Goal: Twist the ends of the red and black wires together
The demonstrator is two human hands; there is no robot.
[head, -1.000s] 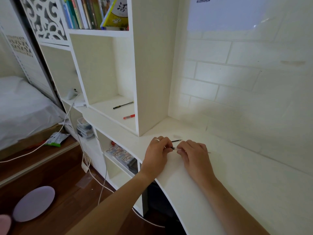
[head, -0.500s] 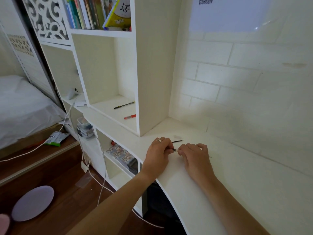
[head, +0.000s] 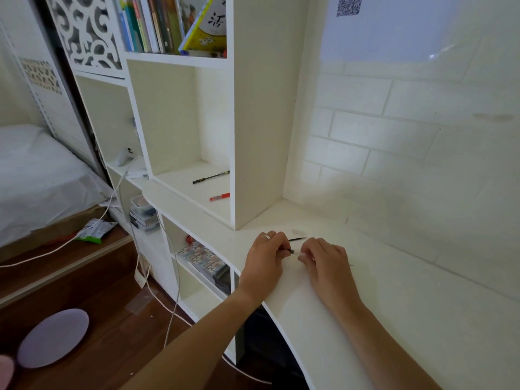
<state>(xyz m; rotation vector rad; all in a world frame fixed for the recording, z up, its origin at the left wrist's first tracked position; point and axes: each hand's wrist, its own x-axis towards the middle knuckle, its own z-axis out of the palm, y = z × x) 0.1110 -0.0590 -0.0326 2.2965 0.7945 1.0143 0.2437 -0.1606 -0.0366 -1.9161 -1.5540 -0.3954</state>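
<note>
Over the last second very little has moved: both hands have stayed low on the white table (head: 422,305), close together, working on a thin pen part (head: 292,251) that bridges the small gap between them. The left hand (head: 264,263), a ring on one finger, pinches the dark end with curled fingers; the right hand (head: 327,266) has its fingers curled over the clear end, and a fine tip pokes out past its far side. A second thin dark piece (head: 297,239) lies on the table just beyond the left hand's fingertips, untouched. By the look of it, the hands are still fitting or separating the pen's pieces, with the join not yet settled.
</note>
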